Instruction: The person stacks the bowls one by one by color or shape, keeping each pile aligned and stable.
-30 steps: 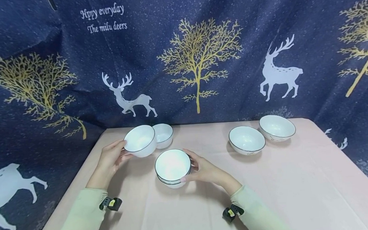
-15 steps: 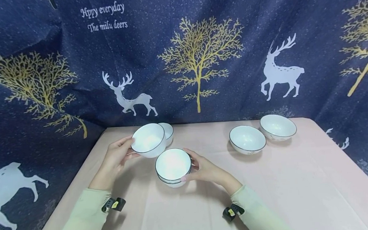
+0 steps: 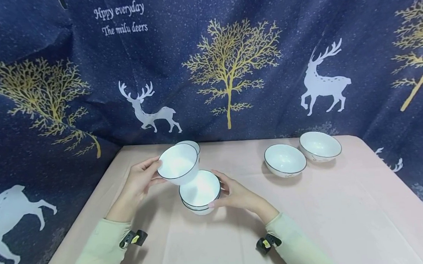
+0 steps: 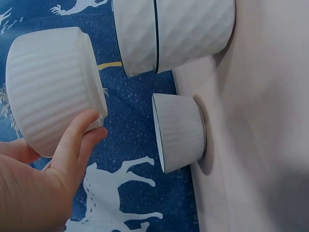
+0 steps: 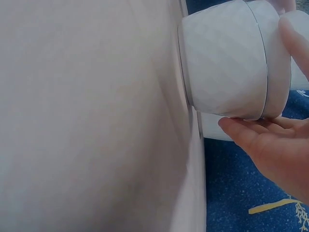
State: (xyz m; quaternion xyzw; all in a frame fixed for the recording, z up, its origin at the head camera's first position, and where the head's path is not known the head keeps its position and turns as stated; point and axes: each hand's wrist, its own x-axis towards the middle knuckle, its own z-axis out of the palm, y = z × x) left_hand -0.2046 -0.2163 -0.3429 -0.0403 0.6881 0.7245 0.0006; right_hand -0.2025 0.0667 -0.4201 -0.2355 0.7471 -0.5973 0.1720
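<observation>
My left hand [image 3: 141, 181] grips a white, dark-rimmed bowl [image 3: 178, 162] by its left side, holding it tilted in the air. Ribbed walls show on this bowl [image 4: 50, 87] in the left wrist view. It overlaps the back left part of a stack of two nested white bowls [image 3: 199, 192] in the head view; contact cannot be told. The right hand [image 3: 236, 194] holds that stack from its right side, thumb at the front and fingers behind. Dimpled facets cover the stacked bowls [image 5: 224, 60]. A smaller bowl [image 4: 181, 133] stands behind, mostly hidden in the head view.
Two wider white bowls, one nearer [image 3: 284, 160] and one farther [image 3: 320, 145], stand at the back right of the pink-covered table [image 3: 331, 217]. A dark blue cloth [image 3: 267, 105] with deer and trees hangs along the table's back edge.
The left hand has carried its bowl rightward, from beside the small back bowl to above the stack's back left, covering more of the small bowl. The right hand and stack have stayed in place.
</observation>
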